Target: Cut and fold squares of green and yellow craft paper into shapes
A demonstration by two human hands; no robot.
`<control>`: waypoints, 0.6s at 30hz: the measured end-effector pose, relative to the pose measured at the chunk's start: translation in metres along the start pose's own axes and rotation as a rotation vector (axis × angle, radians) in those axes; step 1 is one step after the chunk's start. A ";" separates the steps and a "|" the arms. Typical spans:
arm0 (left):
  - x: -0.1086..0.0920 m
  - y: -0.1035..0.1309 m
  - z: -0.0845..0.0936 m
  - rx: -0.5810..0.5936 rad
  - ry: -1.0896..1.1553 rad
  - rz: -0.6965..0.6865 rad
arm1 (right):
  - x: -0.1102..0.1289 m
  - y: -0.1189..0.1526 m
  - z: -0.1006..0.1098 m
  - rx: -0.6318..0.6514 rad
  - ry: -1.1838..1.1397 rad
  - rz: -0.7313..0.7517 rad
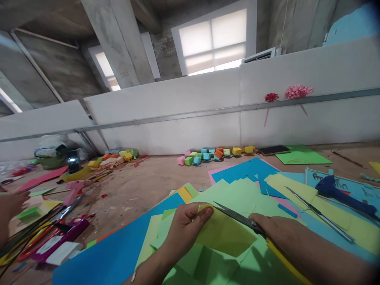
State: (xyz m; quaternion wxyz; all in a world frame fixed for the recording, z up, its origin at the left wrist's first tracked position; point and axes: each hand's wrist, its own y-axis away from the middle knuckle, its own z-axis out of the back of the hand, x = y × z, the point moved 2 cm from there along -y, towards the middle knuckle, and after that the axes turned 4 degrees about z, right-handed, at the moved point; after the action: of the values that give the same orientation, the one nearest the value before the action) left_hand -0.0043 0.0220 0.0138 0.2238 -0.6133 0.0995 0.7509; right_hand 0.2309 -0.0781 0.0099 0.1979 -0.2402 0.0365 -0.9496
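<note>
Craft workshop: coloured paper sheets (97,253) cover a worktable (133,178) beneath bare concrete walls (41,55).

Passage: tabletop (133,190) ahead-left | obstacles: paper blocks (196,160) beyond, blue tool (328,189) right

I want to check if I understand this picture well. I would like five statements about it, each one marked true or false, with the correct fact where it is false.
1. The left hand pinches a piece of yellow-green paper. True.
2. The right hand holds the dark blue tool. False: it holds scissors with a yellow handle, and the dark blue tool lies at the right.
3. The red flower and the pink flower lie flat on the table. False: they are up at the rail of the white partition.
4. Small coloured blocks sit near the foot of the white partition. True.
5. Another person's hand is visible at the right edge. False: it is at the left edge.
</note>
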 end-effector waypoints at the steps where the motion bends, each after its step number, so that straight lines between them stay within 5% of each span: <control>1: -0.001 0.001 0.000 0.011 -0.002 0.001 | 0.002 -0.001 0.001 0.007 -0.014 0.004; 7: -0.003 0.007 -0.006 0.103 0.002 -0.012 | 0.016 -0.009 0.003 0.034 -0.010 0.014; 18: -0.003 0.007 -0.011 0.145 0.017 0.004 | 0.012 -0.007 0.000 -0.172 0.293 0.156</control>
State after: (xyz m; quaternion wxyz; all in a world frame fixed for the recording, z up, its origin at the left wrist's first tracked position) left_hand 0.0022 0.0104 0.0132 0.2653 -0.6018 0.1569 0.7368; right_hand 0.2189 -0.0759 0.0166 0.2423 -0.1116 0.1648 -0.9496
